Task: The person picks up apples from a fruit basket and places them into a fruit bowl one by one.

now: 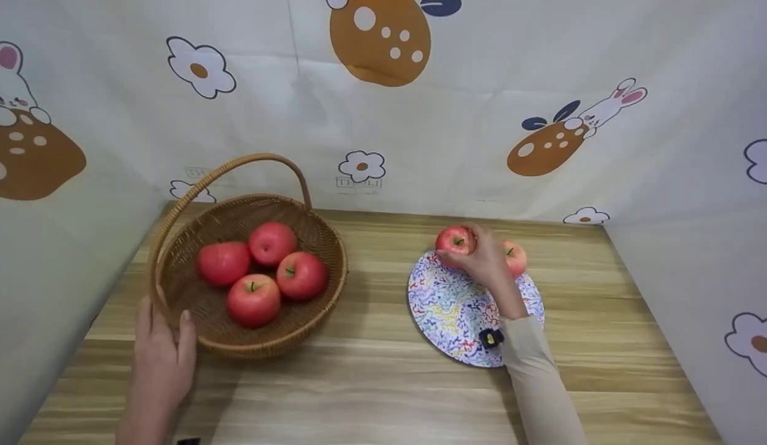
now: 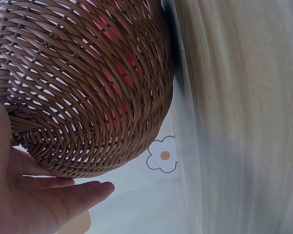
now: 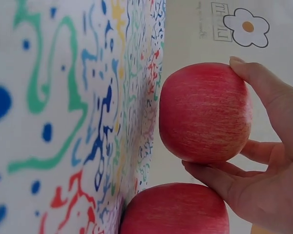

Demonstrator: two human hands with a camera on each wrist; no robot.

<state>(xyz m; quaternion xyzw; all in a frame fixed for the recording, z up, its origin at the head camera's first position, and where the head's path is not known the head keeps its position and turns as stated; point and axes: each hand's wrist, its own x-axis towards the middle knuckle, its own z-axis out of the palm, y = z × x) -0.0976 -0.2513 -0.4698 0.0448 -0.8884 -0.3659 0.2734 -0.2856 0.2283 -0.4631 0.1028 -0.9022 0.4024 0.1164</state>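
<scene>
A brown wicker basket (image 1: pixel 334 296) with a tall arched handle stands on the left, several red apples (image 1: pixel 253 301) inside it. My left hand (image 1: pixel 164 352) holds its near-left rim beside the foot of the handle. In the left wrist view the fingers (image 2: pixel 85 195) extend along the outside of the weave. On the right, my right hand (image 1: pixel 485 256) pinches a red apple (image 1: pixel 455 240) between thumb and fingers at the far edge of a round, colourfully patterned board (image 1: pixel 448 309). Another apple (image 1: pixel 515 259) sits beside that hand on the board, partly hidden by it.
Everything stands on a wood-grain table (image 1: pixel 371 395). A pale cloth (image 1: pixel 470 142) printed with rabbits and flowers rises behind the table and along both sides. A small black device (image 1: pixel 491 338) sits at my right wrist, over the board.
</scene>
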